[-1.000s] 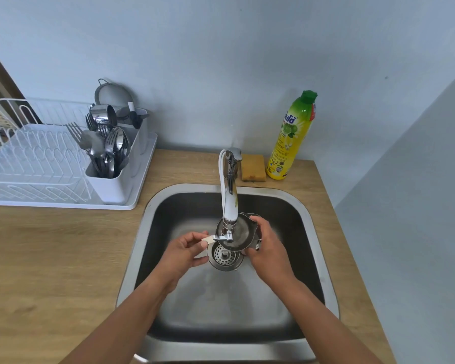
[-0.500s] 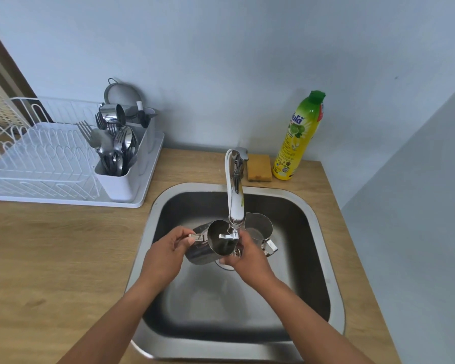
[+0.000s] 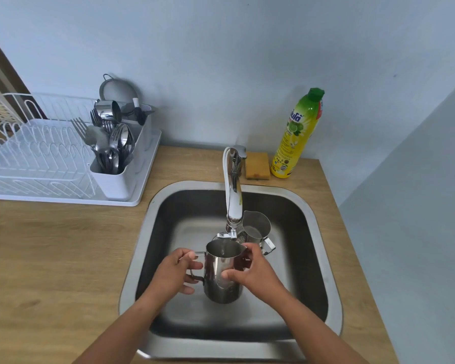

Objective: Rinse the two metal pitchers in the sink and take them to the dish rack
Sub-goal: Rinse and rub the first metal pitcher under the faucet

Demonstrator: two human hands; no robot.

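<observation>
Far off to the left of the left hand, up on the wooden worktop [image 3: 50, 258], stands the white dish rack [image 3: 37, 158], its cutlery tub [image 3: 116, 179] at the end nearer the hands, crowded with forks and spoons, and a round strainer leaning on the wall behind it. Both hands are down inside the steel sink [image 3: 137, 253]. The left hand [image 3: 176, 274] has its fingers curled round the handle of the larger pitcher [image 3: 221, 282], thumb on top near the rim. That pitcher sits upright between the two hands, mouth up, directly under the spout of the tap [image 3: 231, 198]; I cannot tell whether water is running into it. The right hand [image 3: 258, 274] grips the same pitcher from the other side, thumb pressed across the front of the body and fingers wrapped round by the pouring lip. Just beyond the right hand's fingertips, further back in the basin and right of the tap, the smaller pitcher [image 3: 256, 227] stands upright on the sink floor, handle turned towards the right hand, touched by neither hand. Well past it on the worktop behind the sink lies a yellow sponge [image 3: 258, 165], and to its right, against the wall, a yellow soap bottle [image 3: 297, 135] with a green cap.
</observation>
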